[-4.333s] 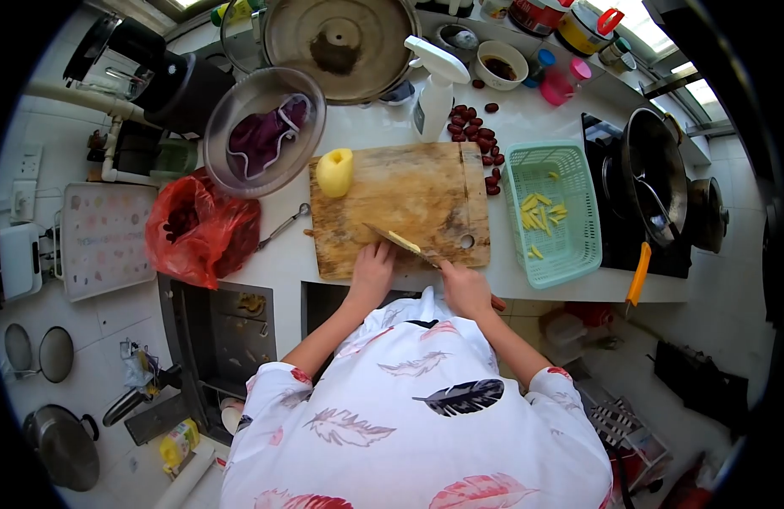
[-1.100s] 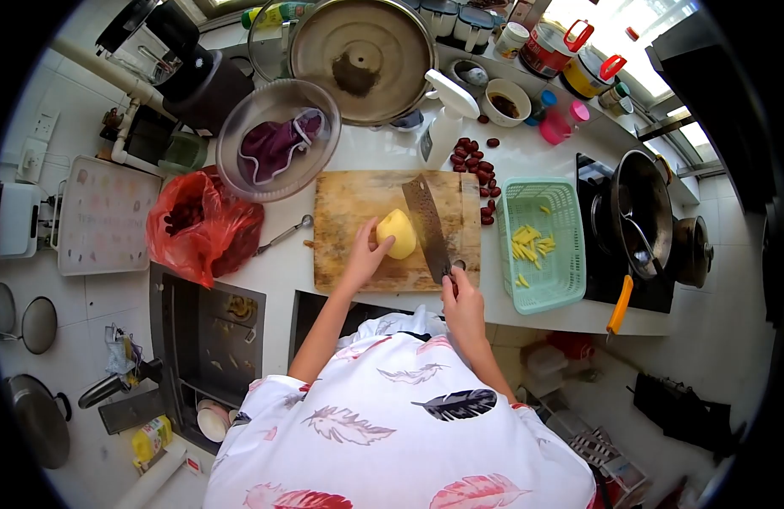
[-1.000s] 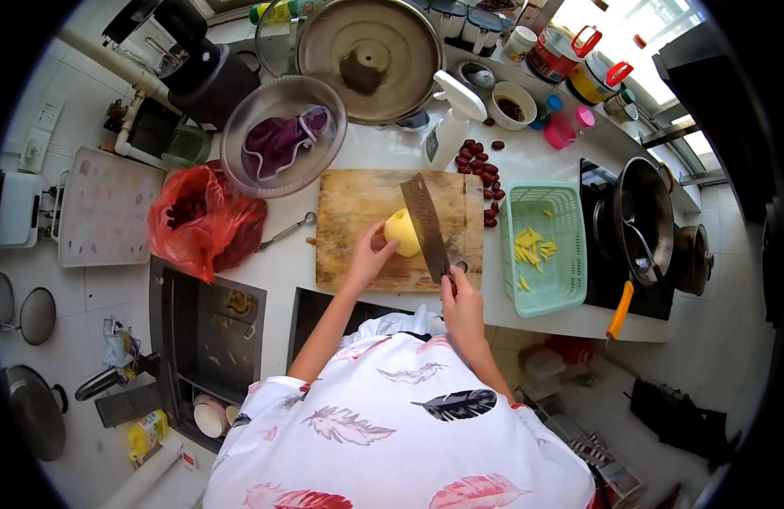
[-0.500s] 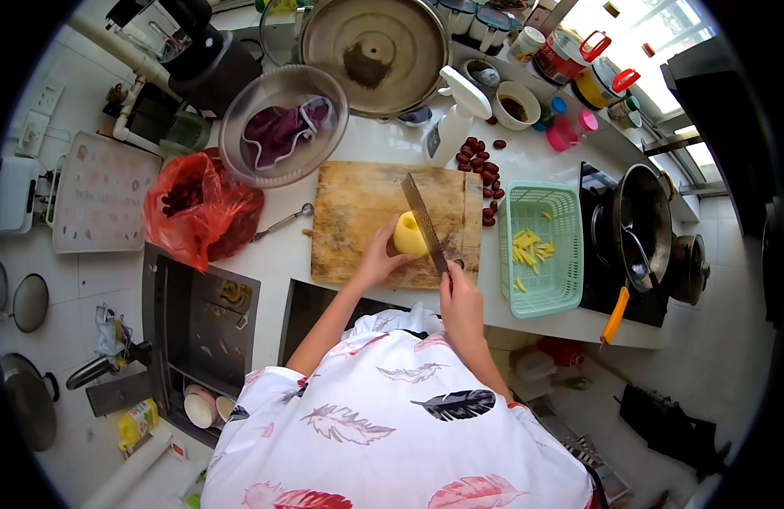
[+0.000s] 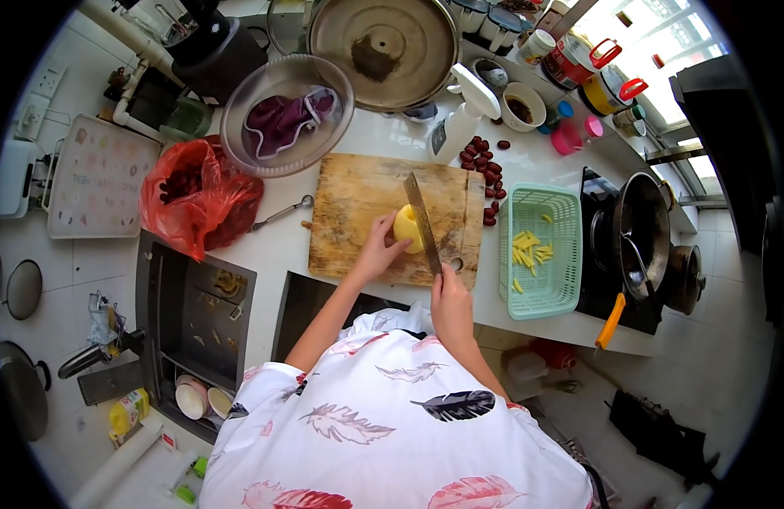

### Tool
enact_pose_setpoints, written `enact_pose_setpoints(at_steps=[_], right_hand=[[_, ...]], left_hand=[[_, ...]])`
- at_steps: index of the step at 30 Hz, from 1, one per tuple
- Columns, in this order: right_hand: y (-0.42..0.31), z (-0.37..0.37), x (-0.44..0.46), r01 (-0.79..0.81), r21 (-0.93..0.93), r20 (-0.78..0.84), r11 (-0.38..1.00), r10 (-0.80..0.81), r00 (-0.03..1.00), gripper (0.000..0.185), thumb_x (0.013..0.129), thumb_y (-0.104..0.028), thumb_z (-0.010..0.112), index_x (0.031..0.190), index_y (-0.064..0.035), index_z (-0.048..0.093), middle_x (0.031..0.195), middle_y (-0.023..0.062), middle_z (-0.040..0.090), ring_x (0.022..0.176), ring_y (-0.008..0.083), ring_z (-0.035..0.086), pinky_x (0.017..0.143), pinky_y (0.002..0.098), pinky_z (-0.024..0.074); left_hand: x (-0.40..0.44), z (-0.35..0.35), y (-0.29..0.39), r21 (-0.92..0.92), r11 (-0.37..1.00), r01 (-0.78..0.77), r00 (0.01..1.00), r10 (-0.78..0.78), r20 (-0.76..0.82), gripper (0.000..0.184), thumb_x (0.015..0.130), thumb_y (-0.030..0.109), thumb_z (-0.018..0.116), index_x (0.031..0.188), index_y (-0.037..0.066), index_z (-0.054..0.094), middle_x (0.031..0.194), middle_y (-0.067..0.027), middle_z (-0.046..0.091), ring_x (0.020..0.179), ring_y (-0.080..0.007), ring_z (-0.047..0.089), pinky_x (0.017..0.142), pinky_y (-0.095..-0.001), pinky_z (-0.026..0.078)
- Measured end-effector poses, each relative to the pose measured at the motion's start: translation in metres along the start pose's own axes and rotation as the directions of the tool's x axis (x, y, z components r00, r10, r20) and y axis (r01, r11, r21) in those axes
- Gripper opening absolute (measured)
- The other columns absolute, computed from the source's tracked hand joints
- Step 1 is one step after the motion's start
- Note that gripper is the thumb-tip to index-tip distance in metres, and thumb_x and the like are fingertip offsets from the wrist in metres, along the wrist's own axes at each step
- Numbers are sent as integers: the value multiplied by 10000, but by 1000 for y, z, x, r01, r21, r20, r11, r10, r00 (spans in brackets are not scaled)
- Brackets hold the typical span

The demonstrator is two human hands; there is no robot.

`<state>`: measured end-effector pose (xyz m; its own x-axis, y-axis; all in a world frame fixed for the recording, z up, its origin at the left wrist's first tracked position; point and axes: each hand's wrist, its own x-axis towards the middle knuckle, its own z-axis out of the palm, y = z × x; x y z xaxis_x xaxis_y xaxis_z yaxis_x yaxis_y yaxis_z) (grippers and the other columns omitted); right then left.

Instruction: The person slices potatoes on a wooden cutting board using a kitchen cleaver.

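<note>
1 worn board (image 5: 349,229) on kitchen counter (image 5: 271,254): left grip (image 5: 377,248) clasps potato (image 5: 404,227), right grip (image 5: 452,303) cleaver (image 5: 421,219).

Faint lettering (image 5: 97,188) on the pale tray (image 5: 102,174) seems to read "ENJOY EVERY MEAL".

Worktop (image 5: 269,254), middle of front edge: chopping board (image 5: 341,229). On board, right of centre: produce piece (image 5: 401,227), knife (image 5: 421,219) along right side. Left of board: long-handled utensil (image 5: 281,215); farther left, bag (image 5: 201,204), sink (image 5: 175,297) before it. Behind board's left rear corner: bowl (image 5: 265,76), cloth (image 5: 286,127) inside; round lid (image 5: 409,34) at worktop's rear. Behind board's right rear corner: spray bottle (image 5: 449,131); loose dates (image 5: 492,167) to its right. Right of board: basket (image 5: 536,299), cut strips (image 5: 527,248) inside. Worktop's right end: stove (image 5: 608,297), wok (image 5: 646,204) above; pot (image 5: 685,280) right of wok.
</note>
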<state>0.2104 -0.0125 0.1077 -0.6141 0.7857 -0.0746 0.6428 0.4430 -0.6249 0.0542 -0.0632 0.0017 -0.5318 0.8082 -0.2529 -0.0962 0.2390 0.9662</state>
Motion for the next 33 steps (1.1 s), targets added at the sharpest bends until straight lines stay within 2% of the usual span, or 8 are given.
enact_pose_setpoints(at_steps=[3, 7, 11, 18, 23, 33], right_hand=[[-1, -1, 1, -1, -27, 41, 1000, 2, 999, 163, 876, -75, 493, 1014, 4, 530, 791, 246, 592, 692, 427, 579, 592, 479, 458], [-3, -1, 3, 6, -44, 74, 999, -3, 997, 104, 882, -84, 477, 938, 2, 492, 786, 248, 583, 668, 438, 574, 575, 501, 459], [-6, -4, 4, -20, -27, 98, 999, 23, 995, 102, 888, -79, 485, 940, 9, 488, 763, 250, 589, 686, 433, 572, 570, 489, 439], [-12, -5, 4, -66, -27, 98, 997, 68, 993, 94, 885, -74, 485, 926, 11, 485, 768, 261, 586, 694, 447, 564, 572, 493, 435], [-12, -5, 2, -57, 7, 69, 998, 56, 996, 88, 883, -68, 487, 923, 10, 491, 784, 259, 586, 692, 446, 562, 569, 491, 433], [-16, -13, 3, -71, -9, 110, 997, 72, 991, 101, 884, -93, 483, 928, -4, 500, 757, 246, 584, 653, 436, 569, 567, 507, 444]], left_hand=[[3, 2, -2, 67, 996, 63, 997, -60, -48, 638, 799, 61, 679, 1350, 1, 360, 1260, -89, 374, 1029, -164, 515, 831, -260, 479], [4, 4, -6, -9, 1000, 0, 995, -1, -96, 599, 780, 67, 701, 1306, -4, 423, 1224, -81, 406, 1026, -165, 522, 827, -260, 486], [3, 4, -3, -41, 999, -3, 991, -2, -131, 583, 760, 66, 721, 1277, -5, 461, 1206, -80, 431, 1032, -170, 532, 835, -274, 493], [1, 2, 7, -63, 997, 50, 990, -58, -129, 576, 749, 63, 730, 1263, -7, 478, 1204, -76, 436, 1041, -168, 531, 842, -277, 491], [2, 2, 3, -70, 996, 48, 991, -56, -124, 584, 742, 53, 734, 1264, -7, 479, 1198, -69, 439, 1039, -165, 533, 841, -276, 488], [2, 1, 6, -43, 998, 49, 991, -54, -125, 582, 732, 34, 735, 1256, -13, 485, 1178, -66, 451, 1036, -162, 534, 839, -272, 489]])
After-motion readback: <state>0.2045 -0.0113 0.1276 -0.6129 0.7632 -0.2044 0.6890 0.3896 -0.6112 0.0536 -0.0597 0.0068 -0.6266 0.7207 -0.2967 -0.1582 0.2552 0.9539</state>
